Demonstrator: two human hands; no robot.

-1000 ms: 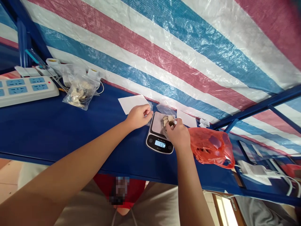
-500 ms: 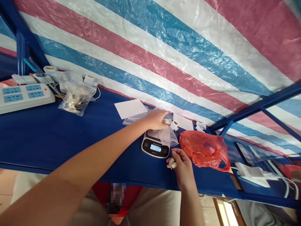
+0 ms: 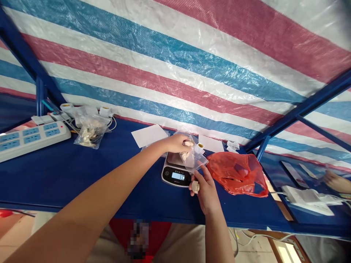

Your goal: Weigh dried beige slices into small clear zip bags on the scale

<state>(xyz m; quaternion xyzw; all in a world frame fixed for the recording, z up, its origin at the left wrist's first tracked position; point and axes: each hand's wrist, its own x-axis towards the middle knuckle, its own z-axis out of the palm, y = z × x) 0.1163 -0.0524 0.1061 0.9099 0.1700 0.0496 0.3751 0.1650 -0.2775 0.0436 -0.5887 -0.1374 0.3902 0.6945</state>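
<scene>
A black-and-silver kitchen scale stands on the blue table, its lit display showing what looks like 33. Over its plate is a clear plastic bag with pale, dried-looking pieces in it. My left hand is closed on the bag's upper part, with pale pieces showing at the fingertips. Just right of the scale, my right hand pinches a pale, rounded piece. Its raised finger is at the bag's lower right corner; whether it touches is unclear.
A red plastic bag lies to the right. White paper sheets lie behind the scale. At left are a power strip and another clear bag of pieces. Another person's hand shows at far right, near a white power strip.
The display has gone from about 112 to 33. More pale pieces show at my left hand. My right hand has moved up and left, closer to the bag. Another person's hand has appeared at far right.
</scene>
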